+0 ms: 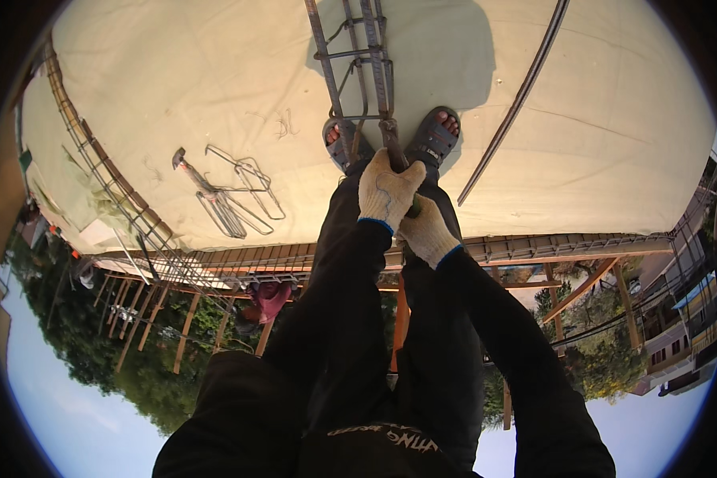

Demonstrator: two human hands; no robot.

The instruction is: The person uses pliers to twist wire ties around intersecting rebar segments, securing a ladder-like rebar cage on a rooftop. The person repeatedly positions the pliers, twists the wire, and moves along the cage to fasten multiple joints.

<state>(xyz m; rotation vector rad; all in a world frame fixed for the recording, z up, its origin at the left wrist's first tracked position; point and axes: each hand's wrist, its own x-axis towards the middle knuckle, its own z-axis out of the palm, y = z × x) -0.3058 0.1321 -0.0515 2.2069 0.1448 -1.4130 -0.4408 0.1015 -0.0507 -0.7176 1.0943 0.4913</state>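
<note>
Both my hands wear cream knit gloves with blue cuffs. They are closed close together, low between my legs. My left hand (386, 193) wraps around the upper part of a dark metal tool (396, 150). My right hand (429, 231) is closed just below and to the right, by a small green part that may be the tool's grip; the tool's kind is mostly hidden. Its dark end reaches the near end of a rebar cage (374, 40), long ribbed bars tied with square stirrups. The cage runs away from me between my sandalled feet (436, 137).
A hammer (193, 172) lies on the pale sheeting at left, beside several bent stirrups (229, 219). One loose rebar (520, 99) lies at right. Behind me runs the deck edge with more rebar cage (534, 247). Beyond are timber props, trees and a person in red (271, 301).
</note>
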